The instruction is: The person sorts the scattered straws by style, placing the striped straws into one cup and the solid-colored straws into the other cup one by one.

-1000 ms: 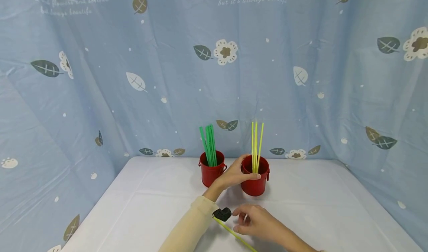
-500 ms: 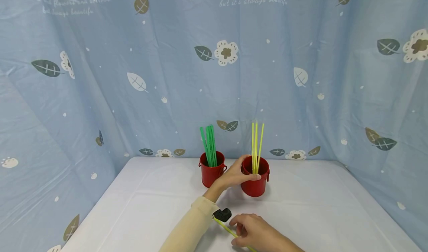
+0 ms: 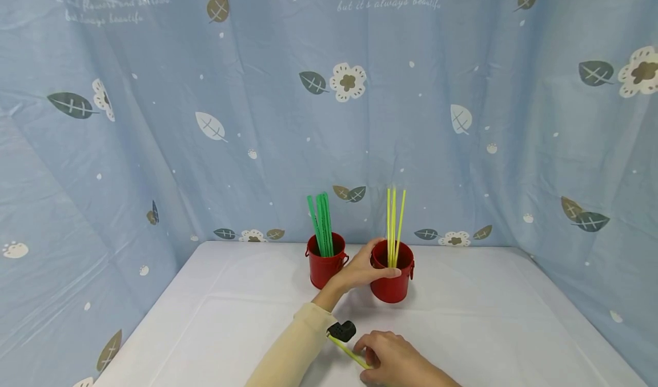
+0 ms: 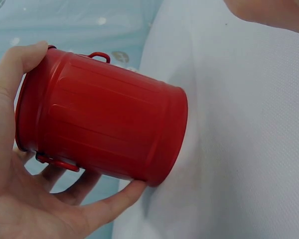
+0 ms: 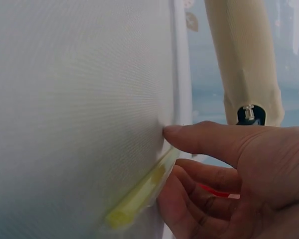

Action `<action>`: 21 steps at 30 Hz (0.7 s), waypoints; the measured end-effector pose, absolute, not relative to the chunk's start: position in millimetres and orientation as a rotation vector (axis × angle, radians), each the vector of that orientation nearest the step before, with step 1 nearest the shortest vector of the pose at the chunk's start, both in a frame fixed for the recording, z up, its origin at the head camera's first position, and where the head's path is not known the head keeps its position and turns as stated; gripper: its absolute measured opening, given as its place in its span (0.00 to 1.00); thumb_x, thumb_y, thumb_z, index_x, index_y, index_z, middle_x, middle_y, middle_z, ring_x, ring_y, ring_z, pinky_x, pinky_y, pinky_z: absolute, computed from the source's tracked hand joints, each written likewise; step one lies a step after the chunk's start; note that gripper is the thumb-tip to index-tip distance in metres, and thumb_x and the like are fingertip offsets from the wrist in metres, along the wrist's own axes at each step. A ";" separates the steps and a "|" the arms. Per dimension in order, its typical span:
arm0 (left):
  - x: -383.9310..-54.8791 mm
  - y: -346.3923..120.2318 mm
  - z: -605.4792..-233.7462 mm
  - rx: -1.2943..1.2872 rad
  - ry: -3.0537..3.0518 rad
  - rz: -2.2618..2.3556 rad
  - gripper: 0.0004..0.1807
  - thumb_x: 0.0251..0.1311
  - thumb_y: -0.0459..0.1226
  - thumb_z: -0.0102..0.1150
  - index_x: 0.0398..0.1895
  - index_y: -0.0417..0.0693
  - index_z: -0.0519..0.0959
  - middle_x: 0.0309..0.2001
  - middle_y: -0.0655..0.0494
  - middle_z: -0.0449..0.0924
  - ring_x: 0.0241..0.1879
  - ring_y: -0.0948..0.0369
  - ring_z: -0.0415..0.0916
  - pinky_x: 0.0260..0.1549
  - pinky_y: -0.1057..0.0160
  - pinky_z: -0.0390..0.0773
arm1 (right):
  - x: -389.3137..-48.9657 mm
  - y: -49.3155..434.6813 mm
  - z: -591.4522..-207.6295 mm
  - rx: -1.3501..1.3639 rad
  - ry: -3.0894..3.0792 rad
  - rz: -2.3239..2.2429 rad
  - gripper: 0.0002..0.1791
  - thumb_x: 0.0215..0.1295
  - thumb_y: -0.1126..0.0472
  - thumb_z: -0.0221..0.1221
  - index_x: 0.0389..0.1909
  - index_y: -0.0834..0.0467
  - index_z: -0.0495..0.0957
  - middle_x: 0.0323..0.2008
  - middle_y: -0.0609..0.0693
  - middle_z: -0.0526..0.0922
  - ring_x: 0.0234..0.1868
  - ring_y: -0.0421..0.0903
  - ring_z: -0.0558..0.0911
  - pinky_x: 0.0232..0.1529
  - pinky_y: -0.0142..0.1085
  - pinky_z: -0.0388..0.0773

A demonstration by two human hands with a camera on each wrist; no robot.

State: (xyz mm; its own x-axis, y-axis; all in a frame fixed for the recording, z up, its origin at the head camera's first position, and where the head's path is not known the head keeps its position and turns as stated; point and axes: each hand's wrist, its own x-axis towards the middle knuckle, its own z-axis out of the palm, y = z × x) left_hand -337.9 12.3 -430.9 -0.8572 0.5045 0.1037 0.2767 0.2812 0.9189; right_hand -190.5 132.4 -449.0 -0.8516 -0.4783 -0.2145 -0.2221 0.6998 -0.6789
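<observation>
My left hand [image 3: 366, 267] grips a red metal bucket [image 3: 389, 289] with the thumb over its rim and fingers around its far side. The left wrist view shows this bucket [image 4: 109, 117] with a small handle loop on its side. Several thin yellow sticks [image 3: 393, 221] stand in it. Near the table's front, my right hand [image 3: 393, 357] is down at a loose yellow stick [image 3: 346, 350], thumb and curled fingers on either side of it. In the right wrist view, the stick [image 5: 139, 194] has a clear, shiny covering and runs between the thumb and fingers of the right hand [image 5: 214, 174].
A second red bucket [image 3: 322, 273] with several green sticks [image 3: 323, 224] stands to the left, close to my left wrist. A black wrist device [image 3: 343, 331] sits at the left sleeve [image 3: 298, 341], above the loose stick's far end. Blue patterned cloth [image 3: 257, 164] hangs behind the white table [image 3: 221, 324].
My right hand has moved down onto the loose yellow stick, its fingers closing in around it. The left hand and both buckets stay in place.
</observation>
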 end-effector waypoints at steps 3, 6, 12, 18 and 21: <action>-338.4 12.0 -431.8 0.726 2.337 1.611 0.45 0.53 0.53 0.69 0.73 0.62 0.57 0.62 0.64 0.70 0.63 0.59 0.68 0.59 0.53 0.76 | -189.7 132.5 -449.0 -0.560 2.533 -0.945 0.16 0.53 0.60 0.71 0.44 0.52 0.84 0.24 0.44 0.73 0.28 0.40 0.71 0.29 0.29 0.71; -339.0 11.7 -432.5 0.729 2.334 1.616 0.45 0.53 0.54 0.69 0.73 0.62 0.57 0.62 0.64 0.70 0.63 0.60 0.68 0.59 0.53 0.76 | -189.5 132.1 -448.8 -0.559 2.530 -0.944 0.15 0.54 0.60 0.70 0.44 0.53 0.84 0.23 0.44 0.73 0.27 0.39 0.71 0.29 0.29 0.71; -338.7 12.3 -433.0 0.719 2.337 1.619 0.45 0.52 0.54 0.69 0.72 0.63 0.57 0.61 0.65 0.71 0.63 0.59 0.68 0.58 0.52 0.77 | -189.4 131.9 -449.4 -0.566 2.523 -0.945 0.14 0.56 0.61 0.69 0.44 0.54 0.84 0.21 0.43 0.73 0.25 0.39 0.71 0.29 0.28 0.72; -336.4 12.3 -432.2 0.708 2.336 1.623 0.46 0.52 0.54 0.69 0.73 0.63 0.57 0.62 0.64 0.71 0.64 0.58 0.68 0.59 0.51 0.76 | -188.5 132.2 -449.8 -0.560 2.507 -0.963 0.13 0.57 0.64 0.67 0.44 0.55 0.84 0.21 0.44 0.73 0.25 0.40 0.71 0.29 0.29 0.71; -335.9 12.4 -431.1 0.704 2.333 1.627 0.47 0.52 0.54 0.69 0.73 0.61 0.56 0.63 0.64 0.70 0.64 0.57 0.67 0.60 0.50 0.75 | -188.4 132.4 -449.1 -0.547 2.505 -0.966 0.12 0.56 0.64 0.67 0.43 0.55 0.84 0.21 0.45 0.73 0.25 0.41 0.71 0.29 0.29 0.71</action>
